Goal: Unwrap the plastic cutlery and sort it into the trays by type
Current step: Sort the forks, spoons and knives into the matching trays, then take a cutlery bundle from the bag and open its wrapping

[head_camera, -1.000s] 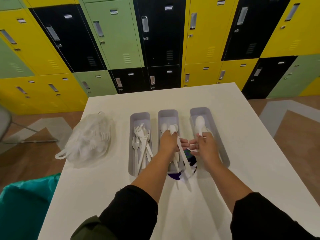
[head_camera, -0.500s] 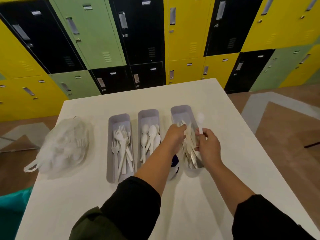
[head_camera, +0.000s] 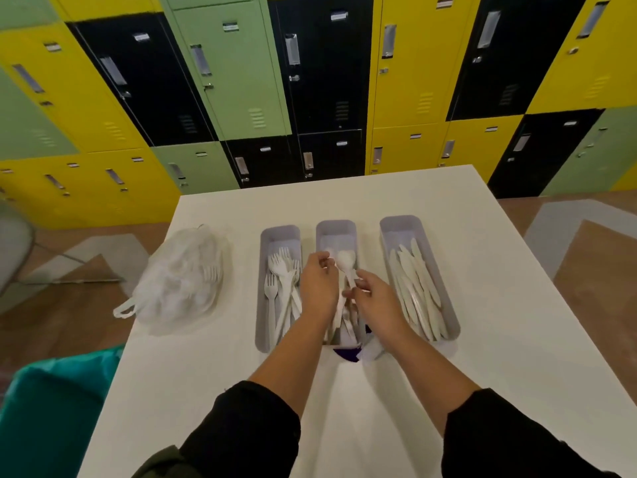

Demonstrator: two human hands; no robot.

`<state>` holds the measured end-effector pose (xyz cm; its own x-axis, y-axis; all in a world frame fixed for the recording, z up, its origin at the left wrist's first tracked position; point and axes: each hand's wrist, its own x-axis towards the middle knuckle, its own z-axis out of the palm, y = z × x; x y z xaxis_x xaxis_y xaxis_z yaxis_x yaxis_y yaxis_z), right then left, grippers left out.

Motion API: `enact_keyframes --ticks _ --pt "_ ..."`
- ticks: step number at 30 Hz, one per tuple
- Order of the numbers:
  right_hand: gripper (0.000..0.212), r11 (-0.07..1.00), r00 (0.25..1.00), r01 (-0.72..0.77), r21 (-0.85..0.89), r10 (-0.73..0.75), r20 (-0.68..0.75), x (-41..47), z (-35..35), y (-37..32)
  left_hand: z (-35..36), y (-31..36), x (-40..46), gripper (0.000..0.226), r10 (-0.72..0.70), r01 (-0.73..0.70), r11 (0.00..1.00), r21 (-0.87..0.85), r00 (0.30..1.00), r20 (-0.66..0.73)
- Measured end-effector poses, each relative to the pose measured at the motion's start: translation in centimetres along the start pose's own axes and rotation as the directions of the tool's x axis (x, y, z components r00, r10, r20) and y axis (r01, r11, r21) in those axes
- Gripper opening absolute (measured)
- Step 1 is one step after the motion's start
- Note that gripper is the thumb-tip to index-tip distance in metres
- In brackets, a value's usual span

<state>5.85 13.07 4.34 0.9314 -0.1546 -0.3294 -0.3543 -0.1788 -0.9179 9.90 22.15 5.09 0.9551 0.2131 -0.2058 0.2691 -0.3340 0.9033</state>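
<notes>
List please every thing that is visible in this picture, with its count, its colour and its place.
trays: three, grey, side by side mid-table
forks: several, white, left tray
spoon: one, white, over middle tray, held by right hand
knives: many, white, right tray
plastic bag: one, clear white, table's left side
table: one, white
lockers: many; yellow, green, black; behind table
bin: one, teal, lower left
left hand: over middle tray
right hand: pinching spoon handle
</notes>
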Motion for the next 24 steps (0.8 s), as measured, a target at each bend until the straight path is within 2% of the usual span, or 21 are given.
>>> enact_keyframes --ticks 3,4,6,8,12,16,18,21,24 --pt "0.047 0.946 0.994 0.109 -0.304 -0.100 0.046 0.4 0.6 0.3 -1.7 -0.8 -0.1 0.030 0.099 -0.095 0.978 0.185 0.995 -0.009" --pt "0.048 0.907 0.988 0.152 -0.393 -0.147 0.043 0.6 0.8 0.6 -2.1 -1.3 0.0 0.030 0.134 -0.123 0.947 0.296 0.991 -0.018" --pt "0.047 0.797 0.979 0.187 -0.574 -0.198 0.045 0.6 1.1 1.4 -2.9 -2.3 0.0 0.031 0.148 -0.116 0.822 0.557 0.989 -0.013" --pt "0.045 0.720 0.982 0.173 -0.672 -0.180 0.060 0.2 1.3 2.0 -3.7 -3.3 -0.2 0.031 0.084 -0.077 0.721 0.688 0.996 0.023" --pt "0.058 0.693 0.986 0.162 -0.702 -0.132 0.097 0.0 1.2 3.1 -4.6 -5.1 -0.4 0.028 0.064 -0.096 0.730 0.676 0.995 0.072" --pt "0.070 0.706 0.982 0.182 -0.684 -0.171 0.084 0.7 0.4 4.0 -5.0 -4.9 -1.1 0.015 0.039 -0.069 0.902 0.426 0.996 0.079" --pt "0.069 0.695 0.980 0.179 -0.696 -0.186 0.066 1.0 0.2 4.3 -5.3 -5.5 -0.6 0.018 0.057 -0.066 0.902 0.428 0.998 0.033" --pt "0.065 0.686 0.984 0.147 -0.712 -0.176 0.033 1.0 0.2 4.4 -5.7 -6.9 -0.3 0.026 -0.008 0.010 0.923 0.384 1.000 -0.006" --pt "0.064 0.657 0.990 0.096 -0.748 -0.143 0.001 0.2 0.7 3.8 -6.4 -6.5 -0.9 0.020 -0.032 0.031 0.939 0.343 0.999 -0.001"
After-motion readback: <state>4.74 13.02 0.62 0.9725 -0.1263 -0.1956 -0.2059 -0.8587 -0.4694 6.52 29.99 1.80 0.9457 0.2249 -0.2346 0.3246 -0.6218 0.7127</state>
